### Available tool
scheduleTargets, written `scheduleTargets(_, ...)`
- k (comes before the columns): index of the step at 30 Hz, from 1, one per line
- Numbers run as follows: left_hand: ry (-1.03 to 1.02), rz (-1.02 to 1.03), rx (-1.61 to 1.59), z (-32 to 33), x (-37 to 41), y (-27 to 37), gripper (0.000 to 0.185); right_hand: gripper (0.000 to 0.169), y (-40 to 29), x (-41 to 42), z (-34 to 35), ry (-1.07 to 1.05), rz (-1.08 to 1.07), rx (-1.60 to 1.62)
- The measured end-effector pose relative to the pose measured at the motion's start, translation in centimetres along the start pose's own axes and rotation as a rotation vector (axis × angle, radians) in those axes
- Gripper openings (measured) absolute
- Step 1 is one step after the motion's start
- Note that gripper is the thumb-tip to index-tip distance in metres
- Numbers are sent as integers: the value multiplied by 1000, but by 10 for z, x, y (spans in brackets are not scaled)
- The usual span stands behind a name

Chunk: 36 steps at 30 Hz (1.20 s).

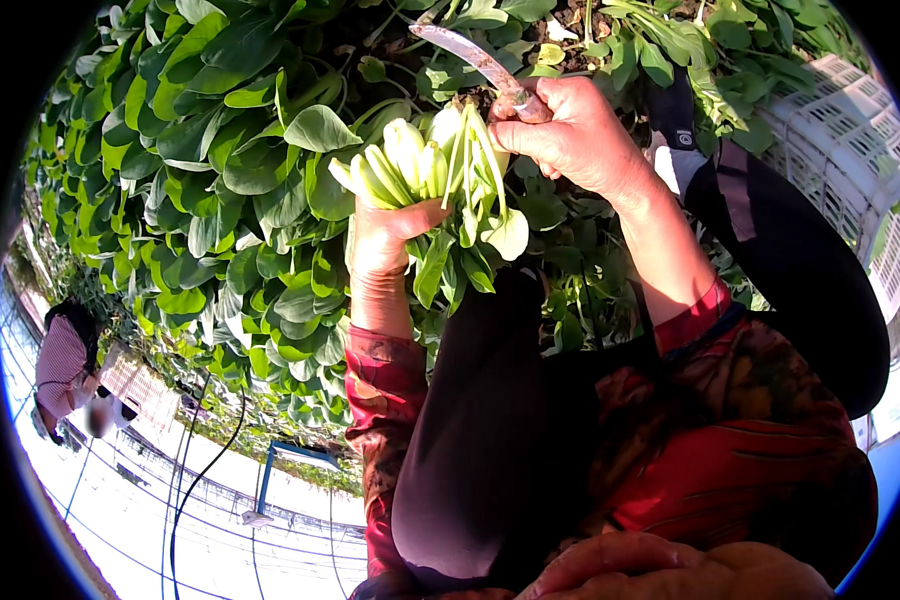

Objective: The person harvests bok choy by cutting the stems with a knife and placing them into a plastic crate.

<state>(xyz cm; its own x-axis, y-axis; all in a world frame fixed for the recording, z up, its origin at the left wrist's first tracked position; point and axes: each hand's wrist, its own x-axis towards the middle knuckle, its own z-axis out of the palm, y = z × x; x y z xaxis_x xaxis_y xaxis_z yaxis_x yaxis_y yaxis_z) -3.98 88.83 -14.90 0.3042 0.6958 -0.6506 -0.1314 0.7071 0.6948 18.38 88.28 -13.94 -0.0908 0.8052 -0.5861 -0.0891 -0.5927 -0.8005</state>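
Note:
A bunch of bok choy is gripped in my left hand, pale stalks upward and leaves hanging below my fingers. My right hand is closed around a curved knife, whose blade carries soil and points up and to the left. The right thumb is close to the root end of the bunch; whether it touches the stalks I cannot tell. Some thin stems and a wilted leaf droop at the right side of the bunch. Most of the knife's handle is hidden in my fist.
Dense standing greens fill the left side. Loose plants and cut leaves lie on soil at the top. A white plastic crate stands at right, beyond my bent leg. At far left, another person bends near a pale crate.

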Motion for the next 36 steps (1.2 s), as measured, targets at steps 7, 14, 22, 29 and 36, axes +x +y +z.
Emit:
scheduleTargets(7, 20, 28, 52, -1, -3, -3, 55, 29, -4, 0, -1, -126, 27, 143)
scheduleTargets(14, 72, -64, -33, 0, -10, -3, 58, 22, 9, 2, 6, -101, 51, 110)
scheduleTargets(22, 154, 7, 126, 12, -17, -10, 47, 15, 26, 6, 14, -176, -44, -107)
scheduleTargets(29, 129, -117, 292, -25, -20, 4, 49, 21, 27, 16, -19, 110, 2, -457)
scheduleTargets(36, 95, -140, 587, -53, -13, -4, 64, 35, 42, 19, 12, -205, -28, -712)
